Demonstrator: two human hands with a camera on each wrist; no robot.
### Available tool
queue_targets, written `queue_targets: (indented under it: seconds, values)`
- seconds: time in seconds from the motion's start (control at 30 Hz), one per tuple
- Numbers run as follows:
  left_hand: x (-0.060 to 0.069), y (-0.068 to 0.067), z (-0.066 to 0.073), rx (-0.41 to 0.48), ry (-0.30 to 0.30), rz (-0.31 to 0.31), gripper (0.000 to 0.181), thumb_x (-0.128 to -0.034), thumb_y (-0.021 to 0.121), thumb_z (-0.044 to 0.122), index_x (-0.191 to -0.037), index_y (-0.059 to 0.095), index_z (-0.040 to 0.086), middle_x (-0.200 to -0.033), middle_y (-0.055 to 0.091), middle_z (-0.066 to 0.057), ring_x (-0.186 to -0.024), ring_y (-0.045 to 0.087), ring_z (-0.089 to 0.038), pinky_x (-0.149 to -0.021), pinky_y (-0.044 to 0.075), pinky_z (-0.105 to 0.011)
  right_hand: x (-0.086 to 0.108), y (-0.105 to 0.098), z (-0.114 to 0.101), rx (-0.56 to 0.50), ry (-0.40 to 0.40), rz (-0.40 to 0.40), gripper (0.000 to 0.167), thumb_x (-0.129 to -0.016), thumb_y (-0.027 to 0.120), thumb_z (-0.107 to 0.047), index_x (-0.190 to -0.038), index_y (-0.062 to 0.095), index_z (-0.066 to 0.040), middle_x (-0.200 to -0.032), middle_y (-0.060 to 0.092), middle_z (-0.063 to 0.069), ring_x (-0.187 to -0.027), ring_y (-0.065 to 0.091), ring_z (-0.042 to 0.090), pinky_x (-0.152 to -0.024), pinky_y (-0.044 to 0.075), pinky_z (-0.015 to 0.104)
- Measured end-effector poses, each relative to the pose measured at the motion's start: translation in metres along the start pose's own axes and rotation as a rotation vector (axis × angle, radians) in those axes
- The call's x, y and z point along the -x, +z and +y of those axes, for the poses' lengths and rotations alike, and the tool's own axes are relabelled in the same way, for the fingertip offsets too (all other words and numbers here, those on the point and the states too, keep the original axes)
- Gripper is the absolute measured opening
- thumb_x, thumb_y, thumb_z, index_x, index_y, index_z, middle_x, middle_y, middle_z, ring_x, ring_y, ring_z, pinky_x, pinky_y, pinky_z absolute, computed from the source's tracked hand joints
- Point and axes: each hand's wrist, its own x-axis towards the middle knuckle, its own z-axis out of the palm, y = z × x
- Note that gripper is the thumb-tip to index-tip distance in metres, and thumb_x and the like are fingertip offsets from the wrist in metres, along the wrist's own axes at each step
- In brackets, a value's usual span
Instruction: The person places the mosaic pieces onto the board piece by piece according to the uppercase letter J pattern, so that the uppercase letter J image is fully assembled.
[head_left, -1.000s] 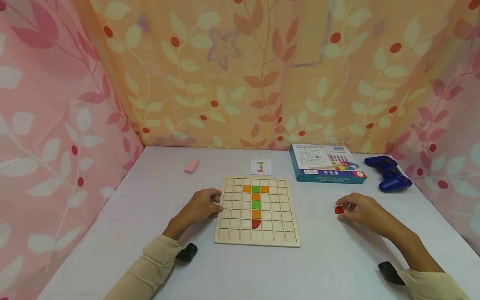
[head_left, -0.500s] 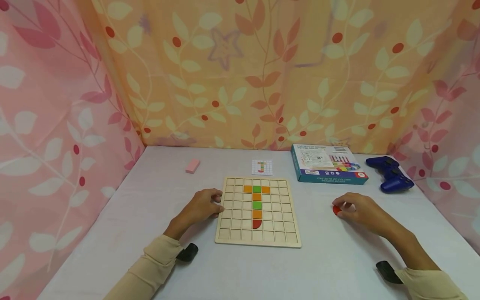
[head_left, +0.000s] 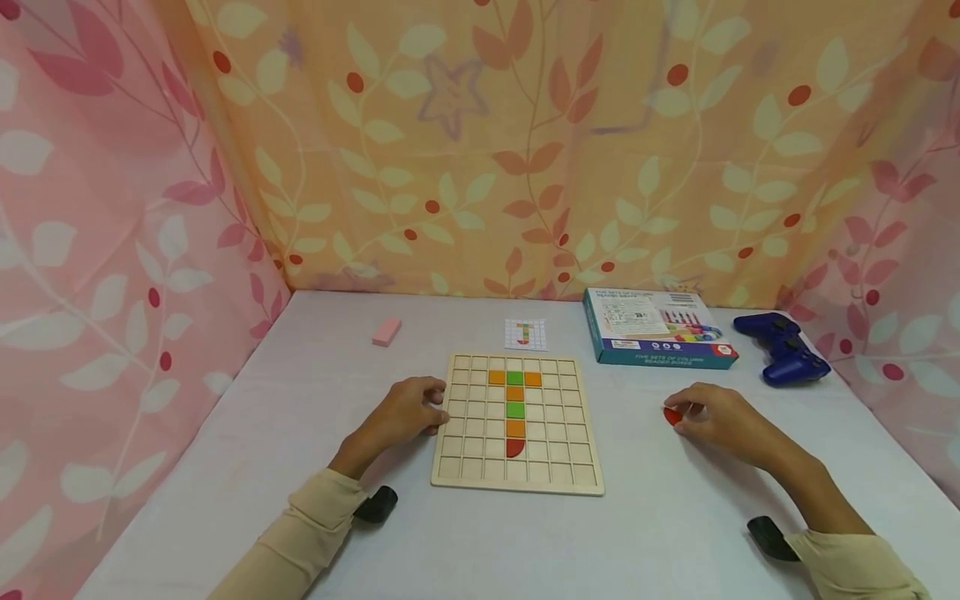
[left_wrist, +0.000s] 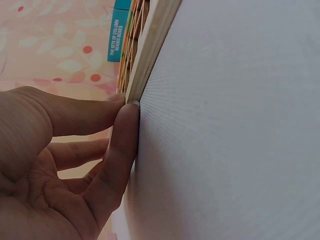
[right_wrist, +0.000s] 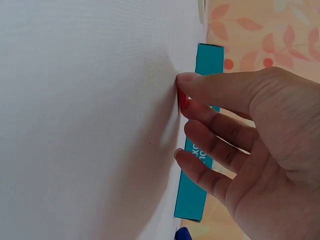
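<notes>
A square wooden grid board (head_left: 555, 425) lies on the white table with orange, green and red pieces set in its cells. My left hand (head_left: 401, 414) holds the board's left edge, with thumb and a fingertip meeting at the rim in the left wrist view. To the right of the board, my right hand (head_left: 716, 421) pinches a small red rounded tile (head_left: 672, 416) between thumb and index finger, close to the tabletop. The other fingers of that hand (right_wrist: 265, 140) are bent and hold nothing. A red quarter-round tile (head_left: 515, 448) sits at the bottom of the coloured column.
Behind the board lies a small pattern card (head_left: 526, 334) with a similar coloured figure. A pink block (head_left: 387, 331) lies at the back left. A teal and white box (head_left: 660, 327) and a blue game controller (head_left: 782, 348) occupy the back right. Floral curtains (head_left: 480, 150) enclose the table.
My right hand has slid slightly left with the red rounded tile, whose angle has turned a little. The left hand stays at the board's edge.
</notes>
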Motion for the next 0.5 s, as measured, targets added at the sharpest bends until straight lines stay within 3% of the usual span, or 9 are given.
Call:
queue_targets:
  seconds: [0.23, 0.5]
  values:
    - [0.0, 0.0, 0.001, -0.002, -0.012, 0.001, 0.051, -0.0926, 0.074, -0.003, -0.141, 0.059, -0.009, -0.115, 0.064, -0.015, -0.079, 0.065, -0.016, -0.071, 0.062, -0.03, -0.005, 0.004, -0.014, -0.033, -0.033, -0.008, 0.038, -0.092, 0.082, -0.018, -0.126, 0.075, -0.003, -0.104, 0.07, 0.001, -0.095, 0.061, 0.019, -0.075, 0.057, 0.023]
    - [0.0, 0.001, 0.001, -0.007, -0.014, 0.004, 0.051, -0.0922, 0.075, -0.003, -0.141, 0.059, -0.009, -0.114, 0.064, -0.014, -0.079, 0.065, -0.016, -0.071, 0.061, -0.03, -0.023, 0.019, -0.044, -0.092, -0.132, -0.015, 0.034, -0.091, 0.082, -0.017, -0.123, 0.078, -0.006, -0.102, 0.07, -0.004, -0.093, 0.059, 0.017, -0.075, 0.054, 0.023]
